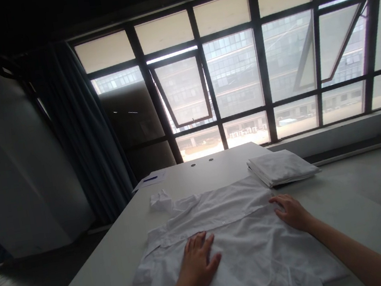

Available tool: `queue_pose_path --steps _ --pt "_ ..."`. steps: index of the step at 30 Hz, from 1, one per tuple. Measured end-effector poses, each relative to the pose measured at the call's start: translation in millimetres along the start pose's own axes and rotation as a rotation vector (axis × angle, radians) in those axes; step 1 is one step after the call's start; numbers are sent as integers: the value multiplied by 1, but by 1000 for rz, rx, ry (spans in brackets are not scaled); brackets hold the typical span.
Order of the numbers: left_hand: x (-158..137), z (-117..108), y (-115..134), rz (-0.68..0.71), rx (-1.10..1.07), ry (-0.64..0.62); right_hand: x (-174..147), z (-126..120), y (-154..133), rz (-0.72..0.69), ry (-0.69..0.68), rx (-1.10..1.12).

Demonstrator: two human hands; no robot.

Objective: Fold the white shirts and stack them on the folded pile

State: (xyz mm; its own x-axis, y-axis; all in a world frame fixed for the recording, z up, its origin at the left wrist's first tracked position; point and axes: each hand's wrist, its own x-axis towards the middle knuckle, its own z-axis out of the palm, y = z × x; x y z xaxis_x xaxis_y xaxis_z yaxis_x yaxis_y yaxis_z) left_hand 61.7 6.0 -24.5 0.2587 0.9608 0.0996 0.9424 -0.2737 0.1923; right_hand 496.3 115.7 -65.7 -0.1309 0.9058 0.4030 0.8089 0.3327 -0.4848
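A white button-up shirt (241, 245) lies spread on the white table, its collar end to the left and one sleeve reaching toward the far side. My left hand (199, 261) rests on the shirt near its middle, just below the button strip, with the fingers stretched out. At the shirt's right end, my right hand (289, 212) touches the cloth by the hem, fingers loosely extended and apart. Neither hand grips the fabric visibly. Wrinkles run through the near part of the shirt, and its closest edge is cut off by the frame.
Folded white cloths (283, 167) sit stacked on the table's right side, beyond my right hand. A sheet of paper with a pen (150, 179) lies at the far left of the table (98, 271). Windows (233, 74) and a dark curtain (81, 130) stand behind.
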Motion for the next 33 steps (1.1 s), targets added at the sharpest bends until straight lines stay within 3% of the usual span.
queue_pose_path --steps 12,20,33 --pt "0 3 -1 9 -4 11 2 -2 1 -107 185 222" --pt "0 2 0 10 -3 14 4 1 6 13 104 -8" --pt "-1 0 -2 2 12 -19 2 15 7 158 137 -211"
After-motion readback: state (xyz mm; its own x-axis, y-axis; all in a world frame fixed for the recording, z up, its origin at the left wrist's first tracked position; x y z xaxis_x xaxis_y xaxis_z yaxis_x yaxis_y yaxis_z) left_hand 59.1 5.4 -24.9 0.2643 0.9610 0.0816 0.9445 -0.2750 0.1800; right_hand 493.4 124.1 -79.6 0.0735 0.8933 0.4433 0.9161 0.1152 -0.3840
